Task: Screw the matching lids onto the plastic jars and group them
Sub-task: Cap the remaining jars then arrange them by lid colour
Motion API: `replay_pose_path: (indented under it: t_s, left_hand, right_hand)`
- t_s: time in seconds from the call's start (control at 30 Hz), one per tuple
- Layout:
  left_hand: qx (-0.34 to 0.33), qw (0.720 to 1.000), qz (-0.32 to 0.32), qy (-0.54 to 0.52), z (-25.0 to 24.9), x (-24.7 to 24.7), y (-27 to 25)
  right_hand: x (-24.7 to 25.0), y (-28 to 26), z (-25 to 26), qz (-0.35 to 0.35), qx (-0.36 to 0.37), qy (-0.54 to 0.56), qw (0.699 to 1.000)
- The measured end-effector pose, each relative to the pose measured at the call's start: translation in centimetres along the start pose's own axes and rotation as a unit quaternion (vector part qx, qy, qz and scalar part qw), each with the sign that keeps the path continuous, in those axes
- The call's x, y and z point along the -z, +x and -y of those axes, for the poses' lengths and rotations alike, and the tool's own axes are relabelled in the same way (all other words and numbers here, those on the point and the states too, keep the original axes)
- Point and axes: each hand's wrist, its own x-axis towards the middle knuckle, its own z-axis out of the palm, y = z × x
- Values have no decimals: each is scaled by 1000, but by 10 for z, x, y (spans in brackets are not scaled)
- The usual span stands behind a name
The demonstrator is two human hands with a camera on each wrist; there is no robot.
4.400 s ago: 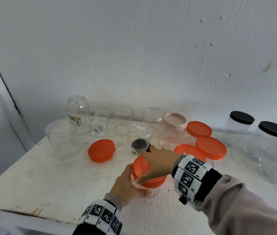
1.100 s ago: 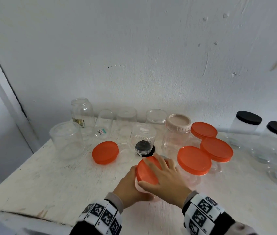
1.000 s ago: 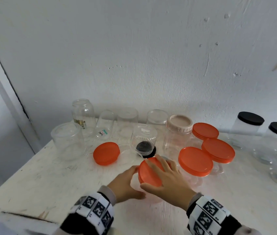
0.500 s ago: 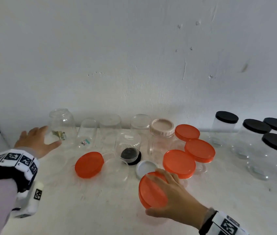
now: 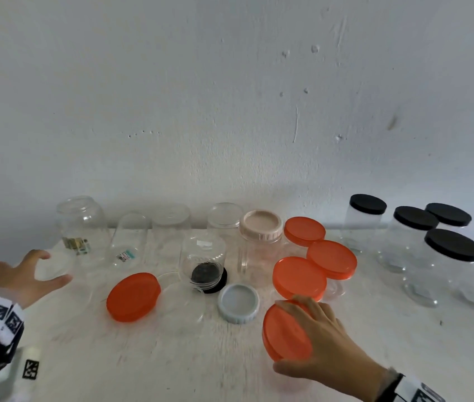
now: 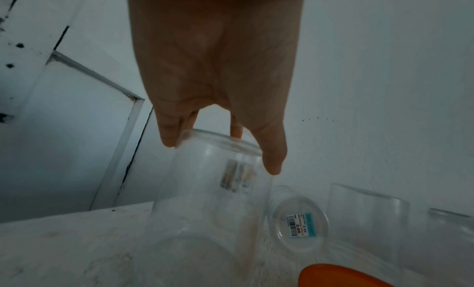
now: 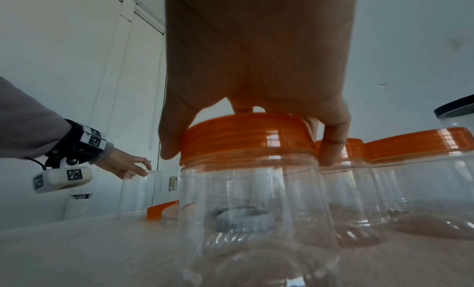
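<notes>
Lidless clear jar (image 5: 55,274) upright at far left of counter (image 5: 172,358), directly under left hand (image 5: 23,278); fingers (image 6: 273,159) spread on its rim, grip unclear; right hand (image 5: 325,352) grips capped jar's orange lid (image 7: 246,137) beside orange-lidded group (image 5: 314,256).

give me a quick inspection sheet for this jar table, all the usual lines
surface: white table, scuffed.
job's things: capped jar with orange lid; three more orange-lidded jars behind; loose orange lid; grey lid; clear open jar.
clutter: black-lidded jars at far right.
grippers: right hand grips the orange lid; left hand closes on the clear jar's rim.
cables: black cable at left wrist.
surroundings: white wall.
</notes>
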Motion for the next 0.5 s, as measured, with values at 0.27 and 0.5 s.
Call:
replay_pose_path:
  t_s: [0.27, 0.5]
  left_hand:
    - [20, 995, -61, -74, 52, -6, 35]
    - [36, 936, -118, -329, 21, 19, -46]
  right_hand:
    - [3, 17, -4, -22, -25, -3, 999]
    - [12, 40, -11, -32, -67, -10, 997]
